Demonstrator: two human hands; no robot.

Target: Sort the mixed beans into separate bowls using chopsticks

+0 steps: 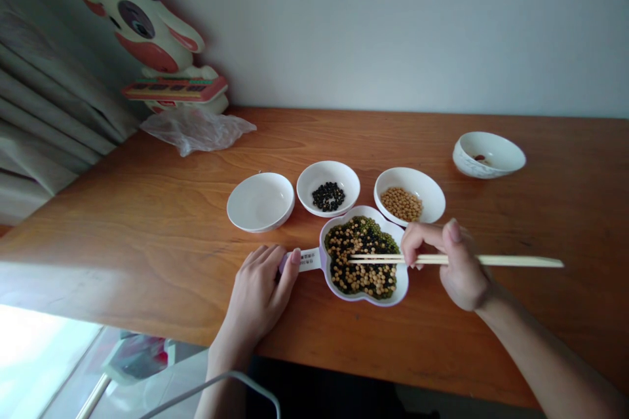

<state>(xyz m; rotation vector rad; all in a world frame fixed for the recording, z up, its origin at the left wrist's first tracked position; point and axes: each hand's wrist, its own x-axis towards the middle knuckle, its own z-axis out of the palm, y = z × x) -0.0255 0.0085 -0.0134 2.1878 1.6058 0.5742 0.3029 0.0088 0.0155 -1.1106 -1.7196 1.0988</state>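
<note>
My left hand (263, 288) is closed round the handle of a white, flower-shaped dish (403, 285) with a lilac edge. Mixed green, black and tan beans (361, 258) fill the dish. In my right hand (455, 262) is a pair of chopsticks (521, 261), held nearly level, their tips among the beans. Whether a bean is between the tips is too small to tell. Just behind the dish stand a white bowl (285, 209) with nothing visible in it, a bowl (304, 186) of black beans (328, 196), and a bowl (435, 200) of tan soybeans (401, 203).
A patterned white bowl (464, 160) with a few reddish-brown bits stands at the back right. At the back left are a cow-shaped toy keyboard (174, 88) and a crumpled plastic bag (201, 131). A grey cable (221, 378) crosses below my left wrist, beyond the table's front edge.
</note>
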